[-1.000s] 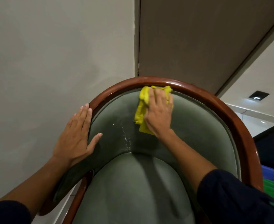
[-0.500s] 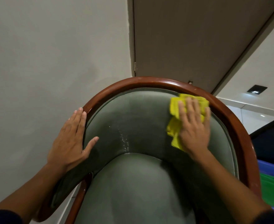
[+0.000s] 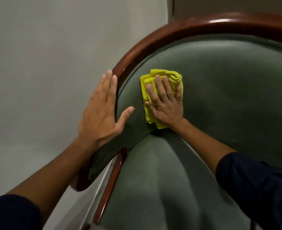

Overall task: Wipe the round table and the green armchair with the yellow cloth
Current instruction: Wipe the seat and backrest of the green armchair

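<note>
Swept back leftward, the right hand (image 3: 166,103) is pressing the folded yellow cloth (image 3: 161,77) flat-fingered into the green armchair (image 3: 228,97) velvet while the left hand (image 3: 100,112) is lying open on its glossy wooden rim (image 3: 153,40).

Two hands are in view: one left hand (image 3: 100,112) on the near left, one right hand (image 3: 166,103) just right of it. Two dark sleeves show, one at the near left (image 3: 12,213), one at the near right (image 3: 253,188). There is one yellow cloth (image 3: 161,77), one green armchair (image 3: 228,97) with one curved wooden frame rail (image 3: 170,32), and one pale wall (image 3: 45,55) at far left.
</note>
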`<state>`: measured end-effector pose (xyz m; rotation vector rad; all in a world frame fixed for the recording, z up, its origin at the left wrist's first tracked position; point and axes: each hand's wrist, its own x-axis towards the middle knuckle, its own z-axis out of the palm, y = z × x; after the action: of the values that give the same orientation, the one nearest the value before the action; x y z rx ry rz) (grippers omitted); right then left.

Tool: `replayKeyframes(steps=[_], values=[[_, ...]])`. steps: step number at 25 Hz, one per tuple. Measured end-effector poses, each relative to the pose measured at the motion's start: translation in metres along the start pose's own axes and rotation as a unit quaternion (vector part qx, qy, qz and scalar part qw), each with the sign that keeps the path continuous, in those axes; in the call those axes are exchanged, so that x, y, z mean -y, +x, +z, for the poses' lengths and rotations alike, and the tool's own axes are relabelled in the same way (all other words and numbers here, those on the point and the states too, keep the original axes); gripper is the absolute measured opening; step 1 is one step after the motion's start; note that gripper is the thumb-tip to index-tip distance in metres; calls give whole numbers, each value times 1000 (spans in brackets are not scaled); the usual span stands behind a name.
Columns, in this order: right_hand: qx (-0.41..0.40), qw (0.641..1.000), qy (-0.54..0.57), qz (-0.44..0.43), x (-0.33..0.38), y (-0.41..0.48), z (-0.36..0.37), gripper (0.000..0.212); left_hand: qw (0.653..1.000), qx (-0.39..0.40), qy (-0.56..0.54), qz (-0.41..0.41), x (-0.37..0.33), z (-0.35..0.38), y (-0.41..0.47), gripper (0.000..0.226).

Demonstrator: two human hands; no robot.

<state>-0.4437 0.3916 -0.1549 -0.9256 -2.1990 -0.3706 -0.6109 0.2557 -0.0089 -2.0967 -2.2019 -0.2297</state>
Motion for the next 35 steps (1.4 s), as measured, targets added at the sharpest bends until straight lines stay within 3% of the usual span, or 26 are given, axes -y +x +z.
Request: replayKeyframes(steps=[2, 4, 9, 13, 18, 22, 25, 29, 32, 35], values=[[52, 992, 14, -110, -3, -44, 2, 68, 1000, -2, 10, -7, 0, -1, -1, 87], [147, 977, 31, -154, -12, -90, -6, 69, 1000, 5, 11, -5, -4, -2, -2, 88], [305, 945, 102, -58, 10, -124, -24, 64, 1000, 3, 14, -4, -4, -4, 0, 89], [343, 933, 100, -36, 15, -129, -41, 59, 1000, 7, 24, -5, -3, -4, 0, 90], [402, 911, 51, -75, 18, -88, -41, 26, 1000, 2, 15, -3, 1, -1, 0, 89], [474, 873, 6, 114, -9, -81, -56, 29, 1000, -1, 3, -4, 2, -2, 0, 88], [455, 858, -10, 239, -30, -121, -92, 39, 1000, -2, -8, -3, 2, -2, 1, 89], [367, 873, -39, 318, -8, -190, -128, 63, 1000, -19, -9, -2, 2, 1, 0, 91], [357, 849, -43, 388, 4, -158, -95, 51, 1000, -15, -22, -1, 1, 1, 0, 91], [389, 843, -34, 371, 13, -125, -70, 36, 1000, -10, -16, -8, 0, -1, 0, 93]])
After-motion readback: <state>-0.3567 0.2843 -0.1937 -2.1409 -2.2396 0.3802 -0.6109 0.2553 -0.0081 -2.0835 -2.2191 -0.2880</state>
